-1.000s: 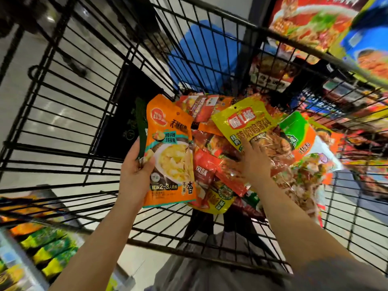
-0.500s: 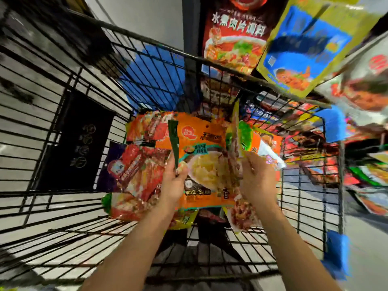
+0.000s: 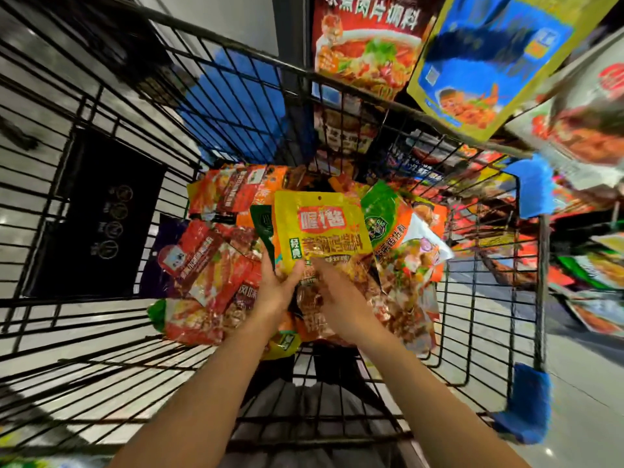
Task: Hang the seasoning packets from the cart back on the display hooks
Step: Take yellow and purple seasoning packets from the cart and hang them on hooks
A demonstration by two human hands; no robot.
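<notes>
My left hand (image 3: 277, 292) grips a small stack of seasoning packets above the cart, thumb on the front one. That front one is a yellow packet (image 3: 320, 228) with a red label and a hang hole at its top. A dark green packet (image 3: 265, 228) peeks out behind it on the left. My right hand (image 3: 341, 295) is blurred, its fingers stretched toward the yellow packet's lower edge and holding nothing that I can see. Several more red, orange and green packets (image 3: 209, 265) lie piled in the black wire cart (image 3: 479, 298).
Packets hang on the display at upper right: a red one (image 3: 364, 45) and a blue-and-yellow one (image 3: 489, 62), with more blurred ones further right. Blue plastic bumpers (image 3: 526, 410) cap the cart's right corners. A dark sign panel (image 3: 101, 214) hangs on its left wall.
The yellow packet now sits facing me at the front of the stack in my left hand, covering the orange one. My right hand has slid down to its lower edge.
</notes>
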